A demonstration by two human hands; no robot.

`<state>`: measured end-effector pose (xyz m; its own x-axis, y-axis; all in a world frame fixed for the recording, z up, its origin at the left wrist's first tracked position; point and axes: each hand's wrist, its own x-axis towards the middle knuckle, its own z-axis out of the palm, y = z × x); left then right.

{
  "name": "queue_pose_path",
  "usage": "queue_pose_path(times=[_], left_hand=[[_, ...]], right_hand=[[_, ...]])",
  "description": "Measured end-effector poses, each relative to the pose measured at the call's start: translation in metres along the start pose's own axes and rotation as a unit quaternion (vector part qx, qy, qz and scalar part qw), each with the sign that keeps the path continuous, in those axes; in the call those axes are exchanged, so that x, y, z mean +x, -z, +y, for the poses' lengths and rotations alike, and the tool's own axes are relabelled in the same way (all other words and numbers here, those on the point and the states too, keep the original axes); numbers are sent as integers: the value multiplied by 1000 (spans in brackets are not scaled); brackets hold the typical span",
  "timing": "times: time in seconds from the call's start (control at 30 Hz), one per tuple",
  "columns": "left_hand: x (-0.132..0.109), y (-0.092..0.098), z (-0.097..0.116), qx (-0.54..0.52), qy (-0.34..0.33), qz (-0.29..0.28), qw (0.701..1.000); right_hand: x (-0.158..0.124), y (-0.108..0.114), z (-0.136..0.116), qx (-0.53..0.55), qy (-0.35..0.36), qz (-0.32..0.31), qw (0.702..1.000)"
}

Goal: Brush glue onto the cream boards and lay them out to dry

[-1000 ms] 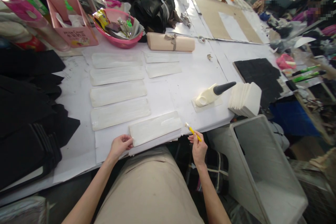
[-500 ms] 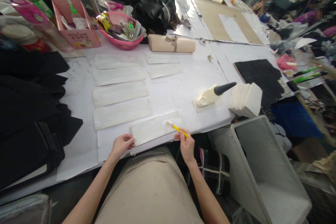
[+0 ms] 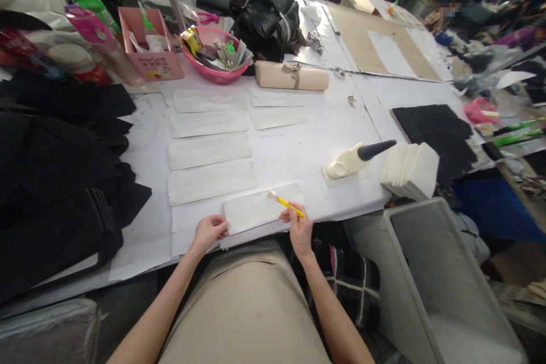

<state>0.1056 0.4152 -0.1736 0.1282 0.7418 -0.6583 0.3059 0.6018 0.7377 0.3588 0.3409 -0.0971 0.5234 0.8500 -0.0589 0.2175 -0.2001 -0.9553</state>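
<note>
A white rectangular panel lies flat near the table's front edge. My left hand pinches its left end between thumb and fingers. In my right hand is a small brush with a yellow handle, its pale bristles on or just over the panel's right half. Several similar white strips lie in rows farther back, some with a glossy look. To the right, a cream bottle with a dark tapered top rests tilted on a small pale sheet.
Stacked black pieces cover the table's left side. A pink basin, a pink box and a tan roll stand behind. White pieces stack beside black panels at right. A grey bin stands below.
The view has shifted, so the table's things appear farther right. The brush has moved slightly left along the panel. My left hand stays at the panel's left end.
</note>
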Motion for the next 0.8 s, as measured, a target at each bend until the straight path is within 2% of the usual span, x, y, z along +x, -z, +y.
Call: queue_pose_path(times=[0.07, 0.1, 0.17, 0.23, 0.33, 0.4, 0.47, 0.6, 0.67, 0.73, 0.8], left_hand=[[0, -1, 1, 0, 5, 1, 1000], [0, -1, 2, 0, 7, 2, 1000], [0, -2, 2, -1, 10, 1, 1000], [1, -2, 0, 1, 8, 3, 1000], [3, -2, -2, 1, -1, 4, 1000], [3, -2, -3, -3, -3, 0, 1000], [4, -1, -4, -5, -4, -3, 1000], [3, 0, -2, -7, -5, -5, 1000], [2, 0, -1, -10, -5, -8, 1000], [0, 1, 1, -9, -11, -9, 1000], [-4, 2, 3, 2, -30, -9, 1000]], right_hand=[[-7, -30, -1, 49, -16, -61, 997], [-8, -40, 2, 61, -24, -72, 995], [-4, -43, 11, 59, -37, -44, 997], [5, -26, 21, 30, -43, 30, 998], [17, 14, 29, -49, -23, 137, 989], [15, 30, 25, -102, 7, 154, 983], [1, 28, 17, -139, 40, 104, 984], [-45, -8, 1, -175, 91, -85, 977], [-65, -22, -4, -166, 92, -148, 971], [-77, -25, -9, -134, 71, -170, 974], [-81, -19, -15, -86, 35, -142, 985]])
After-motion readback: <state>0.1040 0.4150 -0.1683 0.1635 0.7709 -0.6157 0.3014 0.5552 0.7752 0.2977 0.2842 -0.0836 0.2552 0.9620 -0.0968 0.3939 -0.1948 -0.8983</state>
